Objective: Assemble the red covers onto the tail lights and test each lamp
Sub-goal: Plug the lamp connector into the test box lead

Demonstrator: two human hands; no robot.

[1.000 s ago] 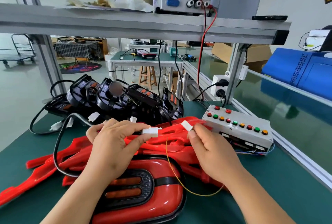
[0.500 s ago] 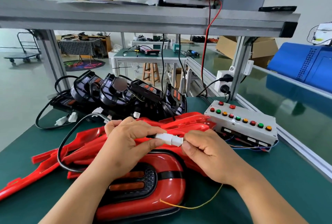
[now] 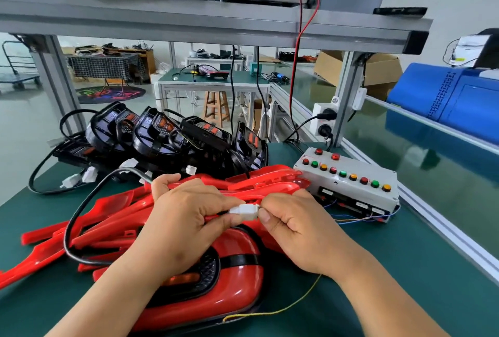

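Both hands meet above the green bench [image 3: 391, 269]. The left hand [image 3: 186, 226] pinches one half of the white connector [image 3: 244, 210] between thumb and forefinger, and the right hand [image 3: 294, 228] pinches the other half. So the grip of each hand is clamped on the connector, and its two halves are touching. A black cable [image 3: 93, 192] runs from the left hand in a loop over the bench. Just below the hands lies the tail light [image 3: 232, 282] with its red cover on, face up. Loose red covers [image 3: 116, 212] are piled behind it, and black tail lights [image 3: 159, 136] stand further back. The test box [image 3: 351, 182] with coloured buttons sits at the right, near the right hand. A thin yellow wire [image 3: 280, 310] passes under the right wrist.
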